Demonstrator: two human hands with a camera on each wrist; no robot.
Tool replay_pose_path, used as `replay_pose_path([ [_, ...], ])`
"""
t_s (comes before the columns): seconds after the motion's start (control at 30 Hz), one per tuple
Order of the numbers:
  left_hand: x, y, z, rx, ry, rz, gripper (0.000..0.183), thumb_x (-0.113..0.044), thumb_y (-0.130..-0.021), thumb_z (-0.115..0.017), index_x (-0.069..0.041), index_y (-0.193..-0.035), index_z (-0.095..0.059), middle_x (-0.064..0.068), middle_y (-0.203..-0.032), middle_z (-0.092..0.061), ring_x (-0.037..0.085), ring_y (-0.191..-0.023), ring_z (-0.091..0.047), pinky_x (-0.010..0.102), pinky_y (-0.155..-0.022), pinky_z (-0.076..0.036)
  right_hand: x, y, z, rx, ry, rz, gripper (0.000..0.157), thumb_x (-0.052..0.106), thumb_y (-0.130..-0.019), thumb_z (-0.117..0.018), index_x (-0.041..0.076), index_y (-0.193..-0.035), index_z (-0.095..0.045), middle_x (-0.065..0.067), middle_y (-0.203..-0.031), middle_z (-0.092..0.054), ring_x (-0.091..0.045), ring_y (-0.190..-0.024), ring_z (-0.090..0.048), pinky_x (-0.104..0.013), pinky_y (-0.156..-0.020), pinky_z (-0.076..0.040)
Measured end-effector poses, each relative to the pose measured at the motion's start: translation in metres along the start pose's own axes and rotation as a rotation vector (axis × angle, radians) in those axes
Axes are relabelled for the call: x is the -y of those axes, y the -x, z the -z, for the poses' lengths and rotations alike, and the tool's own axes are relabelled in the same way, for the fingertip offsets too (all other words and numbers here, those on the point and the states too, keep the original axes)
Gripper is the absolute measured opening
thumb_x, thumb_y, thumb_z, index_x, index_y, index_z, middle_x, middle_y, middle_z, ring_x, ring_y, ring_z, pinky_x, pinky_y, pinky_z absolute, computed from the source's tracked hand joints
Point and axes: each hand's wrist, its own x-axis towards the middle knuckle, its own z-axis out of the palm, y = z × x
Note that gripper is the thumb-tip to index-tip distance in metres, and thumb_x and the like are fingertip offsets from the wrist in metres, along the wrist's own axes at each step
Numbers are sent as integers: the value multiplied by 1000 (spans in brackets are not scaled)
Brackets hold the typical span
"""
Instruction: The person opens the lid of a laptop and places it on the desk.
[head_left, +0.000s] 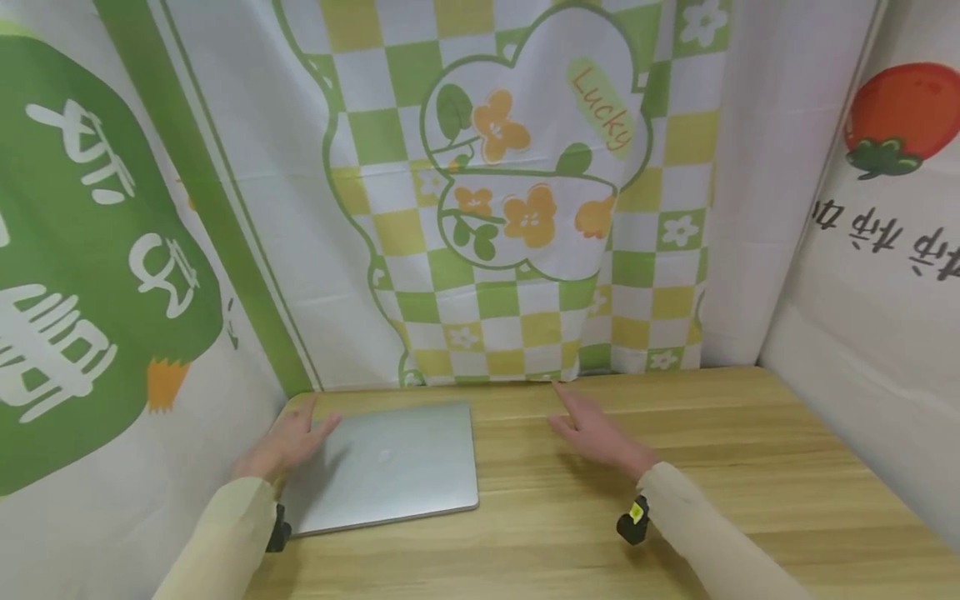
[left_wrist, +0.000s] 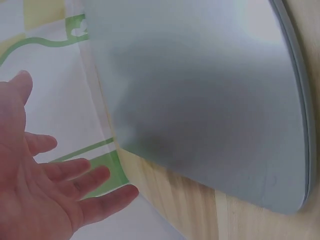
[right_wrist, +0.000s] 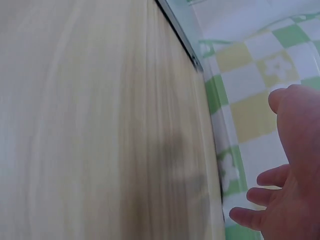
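A closed silver laptop (head_left: pixel 405 458) lies flat on the left part of the wooden table. My left hand (head_left: pixel 291 442) is over its left edge with the fingers spread and nothing held. In the left wrist view that hand (left_wrist: pixel 50 185) shows its palm and loosely extended fingers, beside the laptop lid (left_wrist: pixel 200 100). Right of the laptop, my right hand (head_left: pixel 600 433) hovers above the wood, forefinger extended and thumb apart. The right wrist view shows this hand (right_wrist: pixel 295 190) holding nothing, with a corner of the laptop (right_wrist: pixel 182 35) beyond it.
The wooden table (head_left: pixel 675 500) spans the front. A checked green, yellow and white curtain (head_left: pixel 510 317) hangs along its back edge. Printed cloth walls stand at the left (head_left: pixel 97 250) and at the right (head_left: pixel 862 358). A dark band with a small device (head_left: pixel 633 521) sits on the right wrist.
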Motion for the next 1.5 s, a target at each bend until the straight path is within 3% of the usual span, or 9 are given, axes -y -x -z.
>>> replay_pose_path([
  [0.23, 3, -4, -4, 34, -33, 58, 102, -73, -95, -18, 10, -152, -4, 45, -148, -21, 62, -135, -25, 73, -107, -26, 15, -4, -20, -10, -52, 23, 67, 26, -103, -50, -3, -154, -17, -26, -158, -27, -42, -145, -29, -56, -119, -25],
  [0.5, 9, -4, -4, 46, -53, 179, 113, -81, -90, -13, 15, -150, -5, 48, -147, -12, 64, -135, -18, 74, -108, -22, 29, -8, -40, -18, -112, -58, 67, 24, -101, -52, -2, -154, -21, -22, -160, -26, -36, -148, -27, -51, -121, -23],
  [0.67, 10, -1, -6, 54, -84, 194, 110, -77, -93, -16, 18, -148, -9, 49, -145, -17, 65, -132, -24, 72, -106, -28, 39, -10, -53, 4, -152, -73, 65, 25, -101, -52, 0, -154, -24, -23, -156, -34, -37, -143, -36, -52, -118, -30],
  [0.77, 12, -1, -11, 58, -99, 200, 107, -74, -95, -20, 19, -147, -11, 49, -144, -21, 65, -131, -26, 72, -106, -30, 45, -10, -61, 33, -202, -76, 64, 26, -101, -50, 3, -154, -24, -26, -152, -38, -39, -138, -41, -55, -113, -36],
  [0.97, 12, -2, -21, 85, -98, 229, 97, -62, -99, -31, 25, -141, -17, 49, -135, -37, 62, -121, -42, 64, -98, -42, 58, -10, -70, 60, -268, -101, 63, 29, -101, -49, 7, -155, -24, -28, -145, -45, -37, -125, -53, -55, -104, -45],
  [1.17, 9, -3, -22, 83, -103, 235, 90, -54, -100, -38, 26, -138, -22, 49, -133, -39, 62, -121, -43, 64, -99, -43, 67, -13, -76, 36, -322, -98, 62, 24, -99, -52, 2, -152, -27, -30, -135, -51, -35, -112, -59, -53, -95, -50],
  [1.37, 11, -3, -23, 82, -110, 249, 86, -49, -98, -45, 27, -134, -26, 48, -130, -41, 60, -118, -46, 62, -97, -45, 70, -17, -85, 42, -324, -112, 65, 26, -98, -54, 2, -152, -28, -24, -124, -58, -27, -101, -61, -42, -83, -54],
  [1.5, 10, -6, -24, 77, -136, 235, 81, -45, -98, -46, 27, -132, -31, 47, -128, -45, 59, -115, -49, 62, -96, -45, 73, -18, -89, 56, -364, -134, 67, 26, -97, -56, 2, -152, -26, -18, -114, -61, -19, -82, -62, -32, -66, -55],
])
